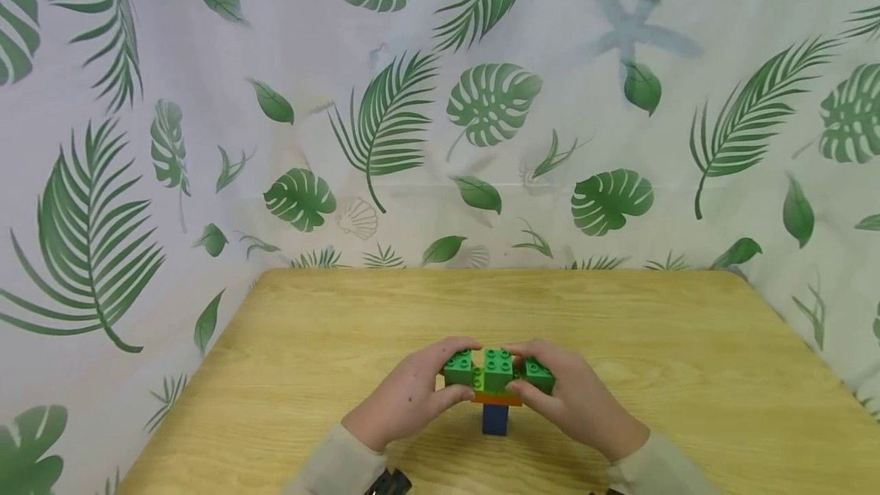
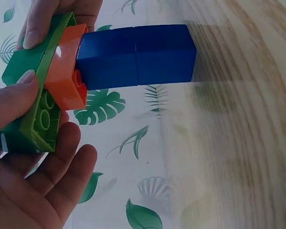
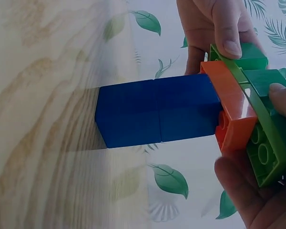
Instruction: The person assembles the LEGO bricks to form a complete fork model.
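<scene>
A toy brick tower stands upright on the table, its column made of two stacked blue bricks. Above them sits an orange brick, topped by a lime-green brick that juts out past it. On the lime layer are dark green bricks: a left one, a middle one and a right one. My left hand grips the left green brick between thumb and fingers. My right hand pinches the middle green brick with thumb and fingertips, and the right green brick lies inside its grasp.
The wooden table extends behind and to both sides of the tower. A white cloth printed with green leaves hangs behind the table and along its sides.
</scene>
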Motion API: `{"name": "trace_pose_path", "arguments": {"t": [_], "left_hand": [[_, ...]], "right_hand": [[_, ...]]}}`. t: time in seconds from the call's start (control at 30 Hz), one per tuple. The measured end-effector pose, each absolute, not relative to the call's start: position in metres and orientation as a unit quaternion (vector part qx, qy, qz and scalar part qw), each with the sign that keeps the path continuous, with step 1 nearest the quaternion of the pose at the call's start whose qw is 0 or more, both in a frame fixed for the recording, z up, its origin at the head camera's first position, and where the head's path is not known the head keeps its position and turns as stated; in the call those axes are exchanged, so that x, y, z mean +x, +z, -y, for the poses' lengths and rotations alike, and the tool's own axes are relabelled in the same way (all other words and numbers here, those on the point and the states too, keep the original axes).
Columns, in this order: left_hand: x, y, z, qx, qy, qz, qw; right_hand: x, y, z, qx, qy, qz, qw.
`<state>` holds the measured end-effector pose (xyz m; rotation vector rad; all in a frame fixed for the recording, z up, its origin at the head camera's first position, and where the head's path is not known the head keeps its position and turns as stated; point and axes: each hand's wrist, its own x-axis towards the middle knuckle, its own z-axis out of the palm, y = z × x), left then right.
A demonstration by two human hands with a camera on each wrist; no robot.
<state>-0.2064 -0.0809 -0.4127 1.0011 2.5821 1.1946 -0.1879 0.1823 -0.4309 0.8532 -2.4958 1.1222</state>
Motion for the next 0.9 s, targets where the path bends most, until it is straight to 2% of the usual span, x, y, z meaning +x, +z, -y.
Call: {"name": "trace_pose_path", "arguments": {"t": [0.4, 0.57, 0.73, 0.9], "left_hand": [[-0.214, -0.419, 0.083, 0.305, 0.402, -0.860, 0.069], [-0.224, -0.417, 0.083, 0.298, 0.408, -0.861, 0.062], [-0.237, -0.416, 0.081, 0.293, 0.412, -0.861, 0.058], [-0.251, -0.421, 0.079, 0.256, 0.427, -0.863, 0.084]], "right_hand": [[-0.194, -0.432, -0.194, 0.293, 0.398, 0.862, 0.112], [-0.203, -0.427, -0.203, 0.260, 0.402, 0.871, 0.113], [-0.216, -0.427, -0.210, 0.226, 0.424, 0.874, 0.079], [-0.229, -0.430, -0.213, 0.198, 0.427, 0.882, 0.034]]}}
